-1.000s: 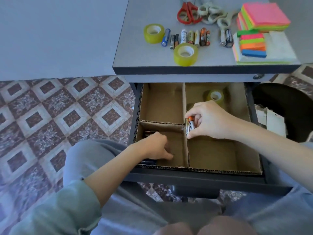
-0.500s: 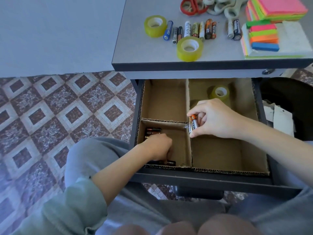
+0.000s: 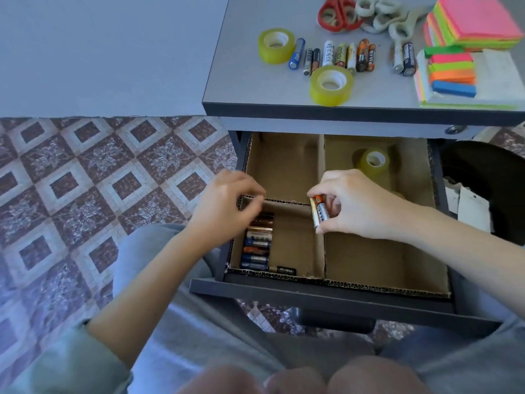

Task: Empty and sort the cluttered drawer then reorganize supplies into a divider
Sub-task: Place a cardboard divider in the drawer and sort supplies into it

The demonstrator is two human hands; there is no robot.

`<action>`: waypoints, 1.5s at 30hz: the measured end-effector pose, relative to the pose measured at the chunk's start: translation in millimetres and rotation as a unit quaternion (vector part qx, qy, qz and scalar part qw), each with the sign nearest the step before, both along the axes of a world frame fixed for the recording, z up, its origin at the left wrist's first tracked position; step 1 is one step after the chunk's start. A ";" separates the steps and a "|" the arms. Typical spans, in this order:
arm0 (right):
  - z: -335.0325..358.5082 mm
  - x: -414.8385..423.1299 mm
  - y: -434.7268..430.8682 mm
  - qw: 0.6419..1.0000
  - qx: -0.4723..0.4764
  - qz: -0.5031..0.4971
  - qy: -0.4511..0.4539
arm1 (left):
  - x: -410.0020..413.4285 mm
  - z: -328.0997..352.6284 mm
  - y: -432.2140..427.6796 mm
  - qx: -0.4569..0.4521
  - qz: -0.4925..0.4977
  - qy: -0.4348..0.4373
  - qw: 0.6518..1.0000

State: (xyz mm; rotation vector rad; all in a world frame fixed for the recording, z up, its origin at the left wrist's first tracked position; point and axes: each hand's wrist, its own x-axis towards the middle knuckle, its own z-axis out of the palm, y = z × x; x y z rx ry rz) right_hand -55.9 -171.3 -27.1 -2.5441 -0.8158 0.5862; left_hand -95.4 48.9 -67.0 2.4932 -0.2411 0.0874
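Note:
An open drawer holds a cardboard divider [image 3: 319, 172] with several compartments. Batteries [image 3: 257, 243] lie stacked along the left side of the near left compartment, and one more [image 3: 284, 270] lies at its front wall. My left hand [image 3: 227, 206] hovers above that compartment's left edge, blurred, its fingers loosely curled and holding nothing. My right hand [image 3: 355, 203] pinches a few batteries [image 3: 319, 213] over the middle divider wall. A yellow tape roll [image 3: 373, 162] sits in the far right compartment.
On the desk top [image 3: 235, 89] lie two tape rolls [image 3: 331, 85], a row of loose batteries [image 3: 338, 56], scissors [image 3: 338, 14] and stacks of sticky notes [image 3: 466, 52]. Patterned floor tiles [image 3: 99, 180] spread to the left. My knees are under the drawer.
My left hand has lifted out of the near left compartment and moved up to its left edge, uncovering the stacked batteries. My right hand still holds its batteries at the divider wall.

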 end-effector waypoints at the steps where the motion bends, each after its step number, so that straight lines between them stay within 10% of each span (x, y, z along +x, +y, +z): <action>1: 0.1 -3.5 5.0 1.000 -0.003 0.021 0.003 | 2.6 -2.0 4.2 0.007 0.042 -0.017 0.999; 6: -21.6 -14.4 32.9 0.995 -0.028 0.091 0.042 | 16.6 -24.9 -2.6 -0.001 0.075 0.111 0.991; 19: -66.6 -13.9 63.3 0.963 -0.153 0.163 0.152 | 13.6 -34.8 -11.5 -0.018 0.118 0.069 0.990; 45: -64.7 -17.3 79.6 0.951 -0.244 -0.014 0.188 | 16.7 -38.8 -9.3 -0.019 0.129 0.046 0.990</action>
